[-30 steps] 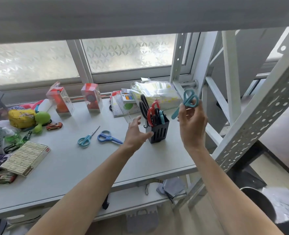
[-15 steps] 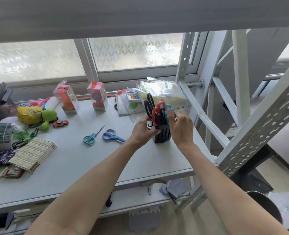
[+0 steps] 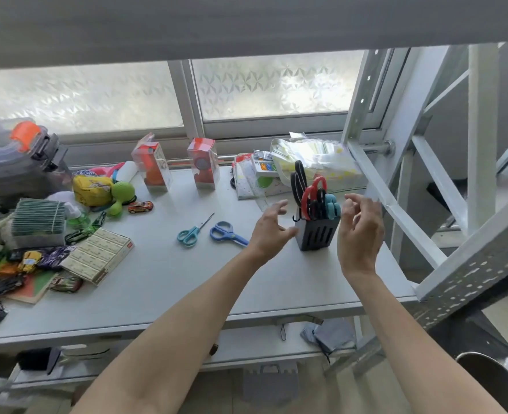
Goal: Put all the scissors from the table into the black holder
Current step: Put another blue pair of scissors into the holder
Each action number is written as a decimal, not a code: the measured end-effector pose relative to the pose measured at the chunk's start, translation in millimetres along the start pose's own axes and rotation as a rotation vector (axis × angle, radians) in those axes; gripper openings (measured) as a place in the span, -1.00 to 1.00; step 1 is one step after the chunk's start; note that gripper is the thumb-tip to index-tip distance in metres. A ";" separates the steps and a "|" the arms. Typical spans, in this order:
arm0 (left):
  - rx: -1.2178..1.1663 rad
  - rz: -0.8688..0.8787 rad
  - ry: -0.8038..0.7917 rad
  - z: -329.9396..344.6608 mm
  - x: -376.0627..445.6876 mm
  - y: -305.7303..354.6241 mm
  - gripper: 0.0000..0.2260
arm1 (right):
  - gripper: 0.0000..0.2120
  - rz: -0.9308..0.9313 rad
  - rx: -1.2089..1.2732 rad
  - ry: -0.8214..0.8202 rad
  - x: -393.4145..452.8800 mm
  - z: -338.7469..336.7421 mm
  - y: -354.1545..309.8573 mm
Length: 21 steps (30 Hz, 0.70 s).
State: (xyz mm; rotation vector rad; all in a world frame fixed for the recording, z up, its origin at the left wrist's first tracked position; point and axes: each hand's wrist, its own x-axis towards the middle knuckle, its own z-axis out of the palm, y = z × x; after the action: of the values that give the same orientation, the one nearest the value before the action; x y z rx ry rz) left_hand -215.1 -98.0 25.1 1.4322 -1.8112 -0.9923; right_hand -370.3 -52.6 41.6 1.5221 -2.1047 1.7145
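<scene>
The black holder stands on the grey table at the right. Black, red and teal scissors stick up out of it, handles on top. My left hand hovers just left of the holder, fingers spread, holding nothing. My right hand hovers just right of it, fingers loosely curled and apart, also holding nothing. Two pairs lie flat on the table left of my left hand: teal-handled scissors and blue-handled scissors.
Two red boxed items stand at the back. Bags and packets lie behind the holder. Toys, a toy car and a flat carton crowd the left side. A white slanted shelf strut runs close to my right hand.
A second ago my right hand held the teal scissors up in the air. It lowered them into the holder, my left hand steadied it, and both hands have now let go and drawn apart.
</scene>
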 end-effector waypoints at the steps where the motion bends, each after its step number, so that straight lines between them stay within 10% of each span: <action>1: -0.007 -0.016 0.053 -5.3 -2.1 -7.1 -0.48 | -0.82 -0.052 0.041 0.030 -4.9 -2.2 -9.4; 7: 0.109 -0.256 0.417 -51.4 -15.5 -67.5 -0.58 | -0.88 -0.385 0.209 -0.245 -50.9 23.6 -62.9; 14: 0.152 -0.402 0.219 -83.0 -12.4 -99.8 -0.49 | -0.62 -0.242 -0.234 -0.895 -65.0 113.4 -64.7; 21: -0.009 -0.444 0.190 -87.7 -6.9 -105.9 -0.47 | -0.73 -0.278 -0.529 -1.021 -69.7 142.2 -64.5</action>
State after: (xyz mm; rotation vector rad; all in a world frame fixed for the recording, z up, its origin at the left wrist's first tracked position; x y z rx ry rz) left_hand -86.6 -120.9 -18.8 1.9024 -1.3794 -1.0290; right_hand -216.4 -110.1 -6.1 2.5745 -2.1842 0.1750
